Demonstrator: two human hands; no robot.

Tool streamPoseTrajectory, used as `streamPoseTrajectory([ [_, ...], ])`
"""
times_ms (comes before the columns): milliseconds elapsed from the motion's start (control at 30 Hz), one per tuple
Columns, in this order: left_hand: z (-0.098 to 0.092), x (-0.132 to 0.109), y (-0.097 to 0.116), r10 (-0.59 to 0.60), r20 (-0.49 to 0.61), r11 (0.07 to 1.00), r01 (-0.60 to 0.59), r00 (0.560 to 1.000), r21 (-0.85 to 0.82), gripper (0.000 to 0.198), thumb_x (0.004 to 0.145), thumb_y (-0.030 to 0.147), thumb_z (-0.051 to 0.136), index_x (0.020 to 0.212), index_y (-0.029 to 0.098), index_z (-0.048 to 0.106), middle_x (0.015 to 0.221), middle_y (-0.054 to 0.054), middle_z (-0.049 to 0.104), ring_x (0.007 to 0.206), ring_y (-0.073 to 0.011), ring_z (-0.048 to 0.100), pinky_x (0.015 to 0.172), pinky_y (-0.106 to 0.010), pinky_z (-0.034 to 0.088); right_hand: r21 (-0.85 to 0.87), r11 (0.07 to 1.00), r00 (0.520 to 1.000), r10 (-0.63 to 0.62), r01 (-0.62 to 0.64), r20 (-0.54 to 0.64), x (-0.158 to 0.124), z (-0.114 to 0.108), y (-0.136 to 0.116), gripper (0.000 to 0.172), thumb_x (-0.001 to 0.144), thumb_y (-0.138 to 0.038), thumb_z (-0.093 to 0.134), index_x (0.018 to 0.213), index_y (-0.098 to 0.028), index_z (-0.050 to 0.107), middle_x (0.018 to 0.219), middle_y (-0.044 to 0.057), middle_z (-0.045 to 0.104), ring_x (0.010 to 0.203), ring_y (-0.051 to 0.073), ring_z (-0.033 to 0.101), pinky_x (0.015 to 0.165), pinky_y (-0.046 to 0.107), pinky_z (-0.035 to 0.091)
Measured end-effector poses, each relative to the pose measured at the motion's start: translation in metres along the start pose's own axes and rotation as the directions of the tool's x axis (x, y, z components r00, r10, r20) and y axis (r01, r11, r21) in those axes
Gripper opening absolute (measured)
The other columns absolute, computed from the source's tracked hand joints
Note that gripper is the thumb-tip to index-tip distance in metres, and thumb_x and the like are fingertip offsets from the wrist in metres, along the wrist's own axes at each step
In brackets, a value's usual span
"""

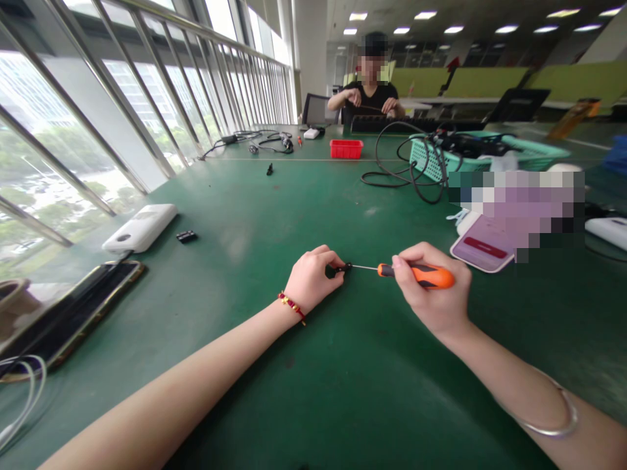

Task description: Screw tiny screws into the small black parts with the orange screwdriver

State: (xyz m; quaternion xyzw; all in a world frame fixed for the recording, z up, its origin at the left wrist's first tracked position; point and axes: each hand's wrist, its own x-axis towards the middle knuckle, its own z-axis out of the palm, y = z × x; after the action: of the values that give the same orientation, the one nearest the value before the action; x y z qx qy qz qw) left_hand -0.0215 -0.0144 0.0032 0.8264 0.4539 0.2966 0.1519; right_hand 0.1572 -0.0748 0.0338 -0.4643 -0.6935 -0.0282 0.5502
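Observation:
My left hand, with a red and gold bracelet at its wrist, pinches a small black part just above the green table. My right hand is closed round the orange and black handle of a screwdriver. The thin shaft points left, and its tip meets the black part at my left fingertips. What the tip touches on the part is too small to make out.
A white power bank, black phone and small black piece lie left. A red box and teal basket with cables stand farther back. At right lies a purple-screened phone. A person sits opposite.

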Motion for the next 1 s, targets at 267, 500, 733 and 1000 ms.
streamPoseTrajectory([
  [267,0.0003,-0.0008,-0.0007,0.004,0.004,1.000,-0.004,1.000,0.000,0.012,0.068,0.016,0.059,0.076,0.018,0.067,0.080,-0.001,0.062,0.073,-0.0145,0.059,0.071,-0.026,0.048,-0.016,0.998,0.997,0.065,-0.065,-0.037,-0.0004,0.0011,0.0001,0.017,0.076,-0.022,0.059,0.061,-0.018,0.052,0.053,-0.004,0.051,0.047,0.007,0.045,0.046,0.020,0.036],
  [500,-0.0002,-0.0010,0.0001,0.010,0.003,1.000,-0.010,1.000,0.005,0.012,0.068,0.016,0.059,0.076,0.018,0.067,0.080,-0.001,0.063,0.073,-0.0145,0.059,0.071,-0.026,0.049,0.004,0.998,0.998,0.057,-0.057,-0.005,-0.0004,0.0012,0.0005,0.016,0.076,-0.021,0.059,0.062,-0.018,0.051,0.053,-0.005,0.051,0.047,0.007,0.046,0.047,0.020,0.036],
  [733,0.0002,-0.0014,0.0003,0.011,-0.004,1.000,-0.011,1.000,0.006,0.011,0.068,0.016,0.059,0.076,0.019,0.067,0.080,-0.001,0.062,0.073,-0.0145,0.060,0.071,-0.026,0.049,-0.022,0.999,0.998,0.031,-0.032,-0.052,-0.0006,0.0000,-0.0008,0.018,0.076,-0.021,0.058,0.060,-0.019,0.050,0.051,-0.004,0.051,0.045,0.008,0.045,0.045,0.021,0.036],
  [1000,0.0005,-0.0004,0.0005,0.012,-0.004,1.000,-0.012,1.000,0.000,0.012,0.068,0.016,0.059,0.076,0.018,0.067,0.080,-0.001,0.063,0.072,-0.0143,0.059,0.071,-0.025,0.049,-0.006,0.999,0.999,0.032,-0.032,-0.032,-0.0015,0.0003,-0.0004,0.017,0.075,-0.019,0.059,0.061,-0.019,0.051,0.051,-0.005,0.051,0.044,0.007,0.045,0.045,0.020,0.035],
])
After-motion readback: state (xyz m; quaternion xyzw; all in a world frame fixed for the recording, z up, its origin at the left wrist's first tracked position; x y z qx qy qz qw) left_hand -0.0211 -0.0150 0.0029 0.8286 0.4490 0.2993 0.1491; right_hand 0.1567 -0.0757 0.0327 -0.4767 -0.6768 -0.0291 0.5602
